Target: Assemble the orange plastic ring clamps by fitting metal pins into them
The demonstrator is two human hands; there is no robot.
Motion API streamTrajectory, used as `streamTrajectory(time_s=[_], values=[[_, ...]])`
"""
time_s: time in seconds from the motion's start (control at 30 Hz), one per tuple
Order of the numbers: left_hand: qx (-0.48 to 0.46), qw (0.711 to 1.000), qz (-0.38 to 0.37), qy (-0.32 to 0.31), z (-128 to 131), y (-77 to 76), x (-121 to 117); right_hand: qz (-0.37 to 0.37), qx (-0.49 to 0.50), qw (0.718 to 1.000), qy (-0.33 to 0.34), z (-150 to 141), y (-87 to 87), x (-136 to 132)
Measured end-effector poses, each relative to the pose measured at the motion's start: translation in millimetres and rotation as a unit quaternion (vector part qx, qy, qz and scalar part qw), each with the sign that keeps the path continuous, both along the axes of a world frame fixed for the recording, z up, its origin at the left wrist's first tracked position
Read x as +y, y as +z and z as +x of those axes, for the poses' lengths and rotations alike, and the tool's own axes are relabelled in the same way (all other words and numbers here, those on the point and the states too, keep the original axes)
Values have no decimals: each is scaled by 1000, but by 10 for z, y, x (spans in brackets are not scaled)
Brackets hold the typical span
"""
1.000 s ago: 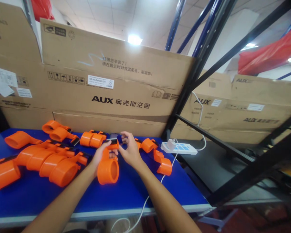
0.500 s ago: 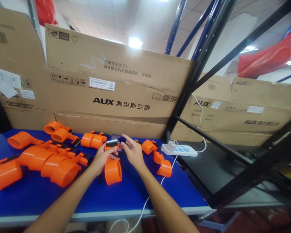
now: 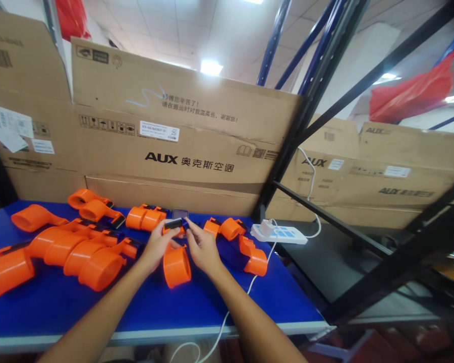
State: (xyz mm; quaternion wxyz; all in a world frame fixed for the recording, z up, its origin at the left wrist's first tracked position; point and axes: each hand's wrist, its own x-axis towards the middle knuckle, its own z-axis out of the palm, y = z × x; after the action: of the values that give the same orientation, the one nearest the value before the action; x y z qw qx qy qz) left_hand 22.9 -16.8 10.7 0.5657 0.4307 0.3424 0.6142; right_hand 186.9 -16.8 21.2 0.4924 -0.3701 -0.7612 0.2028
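My left hand (image 3: 157, 248) is wrapped round the upper end of an orange tape dispenser (image 3: 177, 267), whose wide ring hangs below the fingers. A dark roller (image 3: 173, 224) lies across the top of this dispenser, above my left thumb. My right hand (image 3: 203, 247) pinches a small dark blue part (image 3: 184, 222) against the right end of the roller. The fingertips partly cover that part, so its exact shape is hidden. Behind my hands lies a dark flat rectangular object (image 3: 180, 214).
Several more orange dispensers (image 3: 100, 267) lie at the left of the blue table (image 3: 136, 312), others (image 3: 256, 257) at the right. A white power strip (image 3: 280, 232) and its cable (image 3: 227, 315) are right of my hands. Cardboard (image 3: 189, 146) and a black rack post (image 3: 287, 136) stand behind.
The dispenser has shifted slightly right and turned, its roller now facing up. My right hand, earlier raised with fingers apart, has brought the small blue part down to the roller's end.
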Motion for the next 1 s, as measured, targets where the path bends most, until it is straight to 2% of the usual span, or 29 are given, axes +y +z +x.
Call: streamTrajectory(time_s=[0.4, 0.67, 0.77, 0.9, 1.0], values=[[18, 1000, 1, 11, -13, 27, -15, 32, -14, 999, -28, -54, -67, -44], [-21, 1000, -18, 4, -23, -25, 23, 42, -68, 997, 18, -2, 0, -43], [-6, 1000, -12, 0, -34, -29, 24, 43, -67, 996, 25, 45, 34, -56], [-1, 1000, 2, -19, -23, 12, -24, 37, -36, 999, 10, 109, 61, -44], [-10, 998, -18, -62, -16, 63, -87, -5, 43, 999, 9, 115, 81, -3]])
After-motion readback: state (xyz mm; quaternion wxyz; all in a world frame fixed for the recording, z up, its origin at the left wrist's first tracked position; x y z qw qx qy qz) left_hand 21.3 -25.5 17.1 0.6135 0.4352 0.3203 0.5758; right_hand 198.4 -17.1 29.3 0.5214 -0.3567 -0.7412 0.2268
